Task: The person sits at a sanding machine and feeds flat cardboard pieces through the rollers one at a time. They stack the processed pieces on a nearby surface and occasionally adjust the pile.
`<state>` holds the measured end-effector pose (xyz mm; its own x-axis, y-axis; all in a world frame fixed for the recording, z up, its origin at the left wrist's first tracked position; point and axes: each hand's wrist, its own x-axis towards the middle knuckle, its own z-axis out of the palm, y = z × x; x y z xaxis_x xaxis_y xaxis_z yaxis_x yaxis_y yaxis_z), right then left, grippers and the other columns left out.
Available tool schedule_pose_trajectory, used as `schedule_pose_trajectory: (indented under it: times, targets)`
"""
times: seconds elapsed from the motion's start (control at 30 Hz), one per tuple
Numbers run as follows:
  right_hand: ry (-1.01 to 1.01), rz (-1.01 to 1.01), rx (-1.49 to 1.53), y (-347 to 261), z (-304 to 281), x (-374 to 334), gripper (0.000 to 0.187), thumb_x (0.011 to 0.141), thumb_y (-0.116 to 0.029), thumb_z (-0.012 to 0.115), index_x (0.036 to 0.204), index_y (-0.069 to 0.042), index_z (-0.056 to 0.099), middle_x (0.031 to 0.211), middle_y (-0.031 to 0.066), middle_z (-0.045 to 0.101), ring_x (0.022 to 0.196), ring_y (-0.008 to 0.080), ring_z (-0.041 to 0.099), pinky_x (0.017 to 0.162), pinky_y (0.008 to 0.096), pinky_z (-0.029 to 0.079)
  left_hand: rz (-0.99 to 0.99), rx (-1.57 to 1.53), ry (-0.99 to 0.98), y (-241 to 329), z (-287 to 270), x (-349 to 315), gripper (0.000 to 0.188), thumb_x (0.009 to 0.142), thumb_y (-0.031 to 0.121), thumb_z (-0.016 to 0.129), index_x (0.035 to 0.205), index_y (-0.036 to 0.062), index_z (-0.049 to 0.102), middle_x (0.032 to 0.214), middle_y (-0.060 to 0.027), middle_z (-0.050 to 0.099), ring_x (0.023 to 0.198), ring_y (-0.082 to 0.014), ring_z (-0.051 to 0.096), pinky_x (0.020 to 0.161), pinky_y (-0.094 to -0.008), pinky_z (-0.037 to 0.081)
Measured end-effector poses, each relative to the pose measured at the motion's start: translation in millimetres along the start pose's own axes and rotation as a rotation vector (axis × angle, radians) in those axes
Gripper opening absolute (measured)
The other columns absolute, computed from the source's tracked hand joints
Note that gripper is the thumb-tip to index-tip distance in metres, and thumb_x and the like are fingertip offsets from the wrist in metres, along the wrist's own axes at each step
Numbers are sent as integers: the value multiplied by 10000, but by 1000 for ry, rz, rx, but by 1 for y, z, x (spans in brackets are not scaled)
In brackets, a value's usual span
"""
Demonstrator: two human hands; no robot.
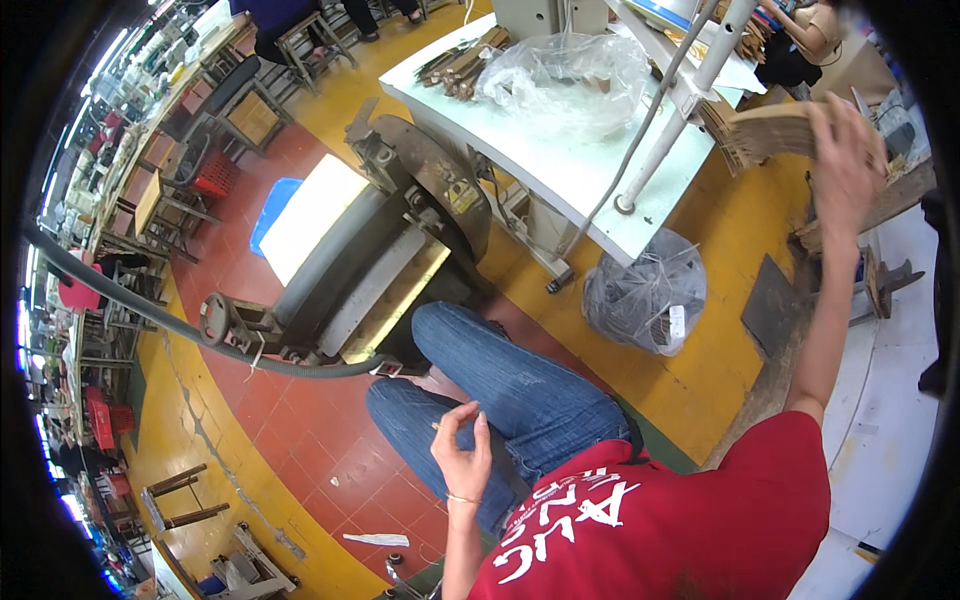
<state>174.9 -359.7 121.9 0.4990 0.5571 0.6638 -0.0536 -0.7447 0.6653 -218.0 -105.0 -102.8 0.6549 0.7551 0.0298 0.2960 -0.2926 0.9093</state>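
1. Nearest, at the bottom, we see a person's red shirt (680, 520) and blue jeans (510, 390), the knees bent over a red tiled floor (320, 440).
2. The left hand (462, 455) is raised just above the jeans, with a thin bracelet at the wrist. Its thumb and forefinger pinch a small thin thing (437, 426), too small for us to tell what it is; the other fingers curl loosely.
3. Just left of the knees, a grey hose (180, 325) curves across the floor toward a dark machine (400, 230) with a pale flat bed.
4. To the right of the jeans, a grey plastic bag (645, 295) sits on the yellow floor, near the foot of a white table (560, 165).
5. The right arm stretches up the right side. The right hand (848, 160) is closed around the end of a stack of brown cardboard pieces (765, 132), held up far right, beside the table's edge and above a worn bench.
6. On the table lie a clear crumpled plastic bag (565, 75) and, at the far left corner, a bundle of brown strips (465, 62).
7. Farthest, stools and chairs (300, 40) stand along the left aisle.
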Motion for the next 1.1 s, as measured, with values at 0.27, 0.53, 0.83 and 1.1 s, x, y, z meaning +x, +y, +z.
schedule_pose_trajectory:
  times: [0.27, 0.53, 0.83, 1.1]
  targets:
    - [193, -349, 811, 24, -115, -47, 467, 650, -105, 741, 1048, -340, 675, 1386, 100, 417, 1281, 352, 372, 1061, 438, 292, 245, -376, -500, 55, -10, 53, 844, 738, 598, 660, 1320, 26, 445, 1375, -179, 423, 1288, -284, 404, 1041, -412, 343]
    - [-58, -937, 1674, -181, -180, -45, 574, 609, -111, 729, 1135, -303, 607, 1475, 134, 286, 1345, 356, 286, 1101, 497, 217, -281, -1098, -953, 51, 7, 32, 913, 709, 508, 748, 1326, -16, 328, 1212, -190, 521, 1019, -254, 593, 876, -378, 490]
    - [-456, -682, 2228, -226, -227, -102, 248, 734, -181, 760, 926, -48, 677, 932, 86, 585, 875, 242, 571, 768, 337, 456, -358, -1087, -147, -2, -32, -3, 895, 670, 543, 776, 1265, -7, 396, 1083, -113, 575, 956, -195, 602, 831, -318, 507]
    - [0, -730, 1821, -235, -228, -129, 249, 742, -113, 628, 981, -42, 642, 930, 56, 618, 830, 190, 607, 806, 361, 430, -258, -791, -119, 18, -17, 6, 989, 659, 498, 815, 1318, -16, 286, 1159, -74, 468, 1083, -161, 467, 921, -302, 420]
